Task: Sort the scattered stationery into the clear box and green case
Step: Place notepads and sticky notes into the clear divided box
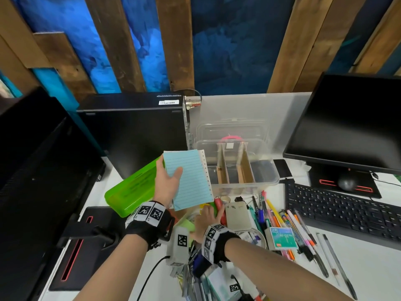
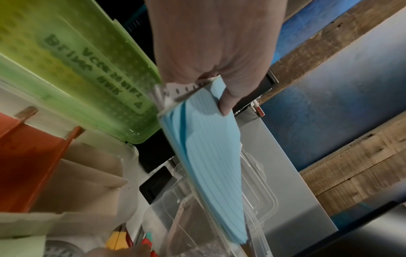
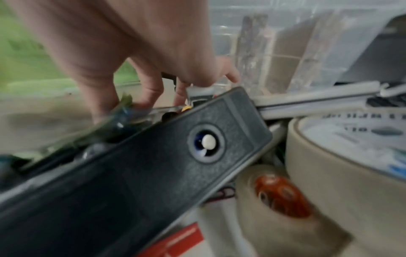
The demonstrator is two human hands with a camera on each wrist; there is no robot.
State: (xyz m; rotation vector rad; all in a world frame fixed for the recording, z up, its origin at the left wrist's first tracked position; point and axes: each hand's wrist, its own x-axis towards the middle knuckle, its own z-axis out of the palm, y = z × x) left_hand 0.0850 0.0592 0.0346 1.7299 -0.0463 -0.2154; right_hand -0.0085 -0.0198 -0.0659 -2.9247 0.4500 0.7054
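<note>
The left hand (image 1: 167, 183) pinches the blue notepad (image 1: 188, 179), thumb on its face, and holds it above the desk between the green case (image 1: 132, 187) and the clear box (image 1: 236, 161). The notepad's long axis runs front to back. The box lies just right of it, toward the desk's rear edge. The right hand (image 1: 206, 220) reaches into the stationery pile (image 1: 271, 216), fingers curled down; its grasp cannot be determined.

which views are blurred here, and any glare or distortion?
Head view: wide-angle bending at the edges, mild blur on the left hand and blue notepad, both monitors plain black. Left wrist view: fairly sharp on the notepad, green case soft. Right wrist view: heavy motion blur on the right hand and clutter.
</note>
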